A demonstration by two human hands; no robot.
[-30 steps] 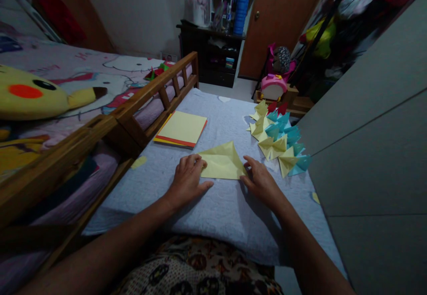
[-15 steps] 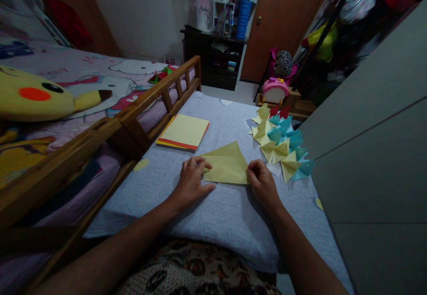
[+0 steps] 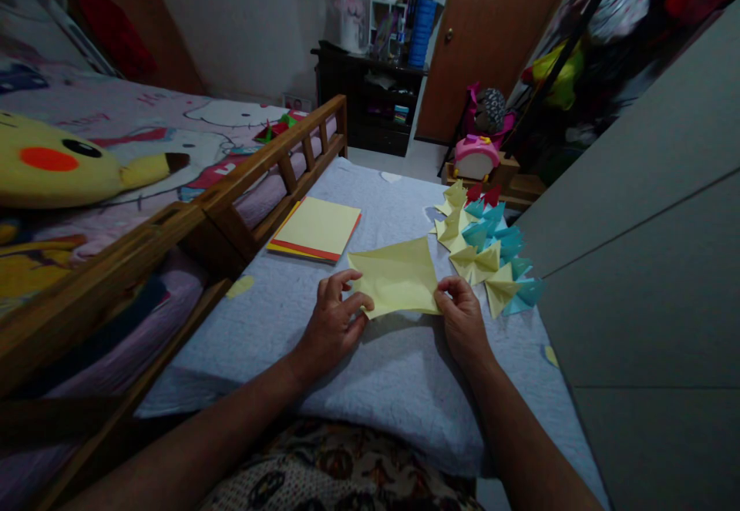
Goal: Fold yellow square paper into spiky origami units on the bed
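Note:
A sheet of pale yellow paper point(image 3: 398, 276) is held between my two hands, its near edge raised a little off the bedding. My left hand point(image 3: 338, 312) pinches the near left corner between thumb and fingers. At the near right corner, my right hand point(image 3: 464, 318) grips the paper the same way. Beyond my left hand lies a stack of square paper point(image 3: 315, 227), pale yellow on top with orange and red edges below. To the right of the sheet stand several folded yellow paper pieces point(image 3: 477, 260) and several folded blue ones point(image 3: 502, 233).
The mattress point(image 3: 381, 372) has a light blue cover. A wooden bed rail point(image 3: 277, 156) runs along its left, with a yellow plush toy point(image 3: 63, 160) on the bed beyond. A pale cabinet point(image 3: 653, 280) borders the right. Red folded paper point(image 3: 484, 195) stands at the back right.
The yellow sheet has turned slightly and its near edge has come up off the bedding. My left thumb has closed onto its near left corner; my right hand has shifted a little right.

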